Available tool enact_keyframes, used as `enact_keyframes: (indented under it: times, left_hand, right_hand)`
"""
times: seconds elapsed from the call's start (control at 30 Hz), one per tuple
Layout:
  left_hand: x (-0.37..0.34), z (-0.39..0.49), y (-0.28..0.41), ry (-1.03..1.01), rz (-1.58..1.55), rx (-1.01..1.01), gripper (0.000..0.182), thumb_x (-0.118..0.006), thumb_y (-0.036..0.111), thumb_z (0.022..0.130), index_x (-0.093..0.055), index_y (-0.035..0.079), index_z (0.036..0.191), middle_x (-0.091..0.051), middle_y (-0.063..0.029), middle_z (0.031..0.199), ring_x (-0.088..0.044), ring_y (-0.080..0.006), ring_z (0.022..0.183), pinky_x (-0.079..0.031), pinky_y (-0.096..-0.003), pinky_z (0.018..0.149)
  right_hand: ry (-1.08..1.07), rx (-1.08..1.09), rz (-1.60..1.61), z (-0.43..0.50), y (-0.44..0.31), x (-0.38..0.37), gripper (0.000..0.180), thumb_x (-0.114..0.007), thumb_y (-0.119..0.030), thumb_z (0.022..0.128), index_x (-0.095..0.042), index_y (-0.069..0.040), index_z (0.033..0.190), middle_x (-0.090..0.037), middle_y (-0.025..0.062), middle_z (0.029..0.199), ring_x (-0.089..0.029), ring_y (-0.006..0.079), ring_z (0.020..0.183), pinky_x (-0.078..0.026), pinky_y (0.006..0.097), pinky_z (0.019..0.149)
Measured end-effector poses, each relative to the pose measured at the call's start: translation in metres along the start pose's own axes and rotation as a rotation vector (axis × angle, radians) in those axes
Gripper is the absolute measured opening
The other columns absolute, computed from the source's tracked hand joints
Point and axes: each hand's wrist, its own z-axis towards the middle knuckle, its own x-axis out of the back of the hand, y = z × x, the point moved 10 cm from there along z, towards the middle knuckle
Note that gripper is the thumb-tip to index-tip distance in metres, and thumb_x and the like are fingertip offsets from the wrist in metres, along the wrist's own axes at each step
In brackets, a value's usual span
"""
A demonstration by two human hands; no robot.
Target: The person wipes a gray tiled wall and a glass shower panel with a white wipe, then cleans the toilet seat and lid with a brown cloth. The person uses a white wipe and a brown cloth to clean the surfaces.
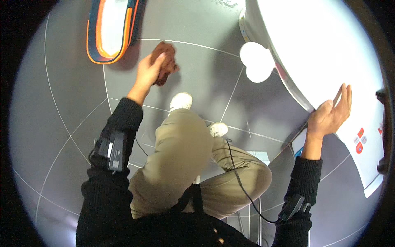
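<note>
A crumpled brown cloth (166, 61) is gripped in my left hand (149, 71), thumb on top, over the grey floor tiles. To its upper left stands a long tub (92, 46) with dark blue and orange edging and a whitish inside. My right hand (331, 119) rests against the edge of a large, glossy white object (318, 61), palm towards it, its fingers partly apart and nothing seen in them. A white rounded, lobed piece (257, 61) juts from that object's left side. Glare hides much of the white surface.
My knees in khaki trousers (182, 148) and my pale shoes (181, 101) are below, between my arms. A black cable (237, 176) runs over the right thigh to a device on the right forearm. A white panel with red marks (359, 140) lies at the right.
</note>
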Motion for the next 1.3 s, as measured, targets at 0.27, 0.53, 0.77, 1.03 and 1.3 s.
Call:
enact_keyframes:
  times: [0.27,0.53,0.77,1.03,1.3]
  left_hand:
    - [0.006,-0.080,-0.012,0.049,-0.180,0.296,0.033,-0.058,0.030,0.098,-0.063,0.001,0.112,-0.066,-0.0022,0.099,-0.058,-0.0091,0.085,-0.048,-0.0257,0.078]
    - [-0.002,-0.115,0.007,-0.017,-0.334,0.270,0.029,-0.057,0.027,0.099,-0.063,0.002,0.112,-0.065,-0.0005,0.100,-0.058,-0.0073,0.088,-0.048,-0.0255,0.079]
    - [0.015,-0.158,0.021,0.009,-0.431,0.280,0.033,-0.058,0.028,0.098,-0.062,0.001,0.117,-0.065,-0.0023,0.107,-0.058,-0.0088,0.096,-0.048,-0.0278,0.085]
    - [0.032,-0.170,0.066,0.031,-0.786,0.280,0.028,-0.055,0.024,0.100,-0.061,0.000,0.112,-0.064,-0.0011,0.100,-0.059,-0.0091,0.089,-0.049,-0.0277,0.080]
    - [0.014,-0.124,0.166,-0.044,-0.931,0.230,0.031,-0.057,0.027,0.099,-0.058,0.000,0.116,-0.064,-0.0038,0.107,-0.059,-0.0104,0.095,-0.049,-0.0269,0.081]
  right_hand:
    - [0.006,-0.030,0.045,-0.002,0.021,0.001,0.053,-0.048,-0.021,0.079,-0.056,-0.005,0.129,-0.052,0.0185,0.137,-0.047,0.0340,0.127,-0.031,0.0442,0.110]
    - [-0.003,-0.022,0.032,-0.002,0.012,0.001,0.055,-0.049,-0.020,0.077,-0.055,-0.007,0.129,-0.050,0.0152,0.139,-0.044,0.0323,0.128,-0.030,0.0449,0.110]
    - [-0.190,-0.053,0.029,-0.008,0.019,-0.004,0.057,-0.052,-0.018,0.084,-0.045,-0.005,0.138,-0.040,0.0176,0.147,-0.033,0.0335,0.138,-0.025,0.0461,0.114]
    - [-0.607,-0.206,-0.309,-0.161,0.078,0.169,0.054,-0.054,-0.009,0.091,-0.039,-0.004,0.142,-0.045,0.0193,0.144,-0.040,0.0337,0.134,-0.026,0.0459,0.113]
    - [-1.307,-1.018,-0.240,-0.410,0.125,0.333,0.036,-0.059,-0.036,0.085,-0.069,-0.003,0.095,-0.069,0.0238,0.091,-0.066,0.0414,0.089,-0.052,0.0456,0.080]
